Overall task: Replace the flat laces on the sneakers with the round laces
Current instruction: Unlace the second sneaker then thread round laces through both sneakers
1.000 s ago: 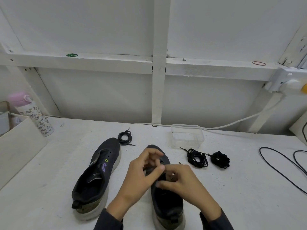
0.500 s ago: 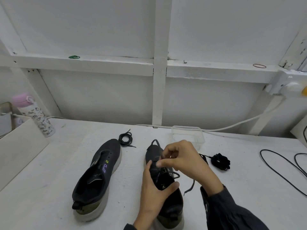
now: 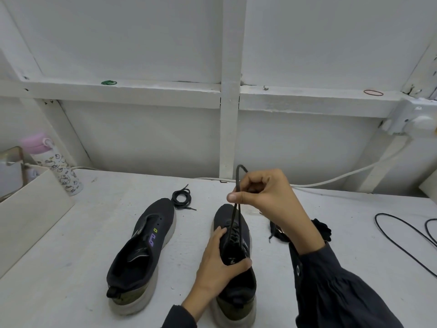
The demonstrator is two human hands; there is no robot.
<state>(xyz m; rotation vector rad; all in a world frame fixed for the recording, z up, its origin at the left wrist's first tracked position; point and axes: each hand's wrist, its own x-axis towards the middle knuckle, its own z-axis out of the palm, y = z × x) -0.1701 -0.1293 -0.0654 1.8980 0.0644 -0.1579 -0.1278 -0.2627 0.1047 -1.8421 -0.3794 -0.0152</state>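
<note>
Unlacing looked about half done, with no round lace threaded yet.
The left hand (image 3: 217,263) clasped the nearer sneaker (image 3: 238,297) round its tongue, pinning it to the table (image 3: 71,280). Above it, the right hand (image 3: 267,200) pinched a loop of black lace (image 3: 237,178) drawn up from the toe eyelets. The other sneaker (image 3: 144,252) lay with bare eyelets, a coiled lace (image 3: 181,197) past its toe and more laces (image 3: 322,229) bunched to the right.
</note>
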